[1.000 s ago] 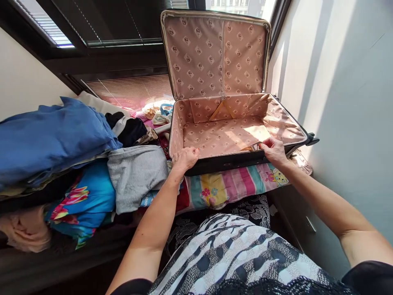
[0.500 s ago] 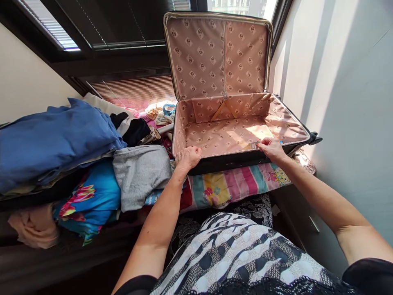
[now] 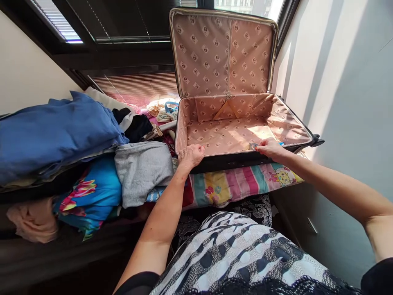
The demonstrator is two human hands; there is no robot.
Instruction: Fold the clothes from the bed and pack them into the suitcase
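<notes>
An open suitcase [image 3: 215,159] with a pink patterned lining lies before me, its lid [image 3: 202,61] raised at the back. At the near left corner my left hand [image 3: 191,156] is closed over the suitcase's front rim, fingertips just inside. Farther right along the same rim, my right hand [image 3: 270,148] pinches a small greyish strap buckle [image 3: 253,146] just inside the case. Crossed tan straps [image 3: 225,107] run against the back inner wall. A bit of blue [image 3: 281,143] shows behind my right hand.
Left of the suitcase are a folded grey garment [image 3: 145,172], a blue folded pile [image 3: 58,135] and a bright blue floral cloth [image 3: 92,192]. A striped cartoon quilt [image 3: 227,186] lies under the case. A pale wall [image 3: 346,110] stands close on the right.
My right hand has shifted slightly left along the rim with the buckle, its elbow swinging outward. My left hand stays on the rim. The view has shifted slightly.
</notes>
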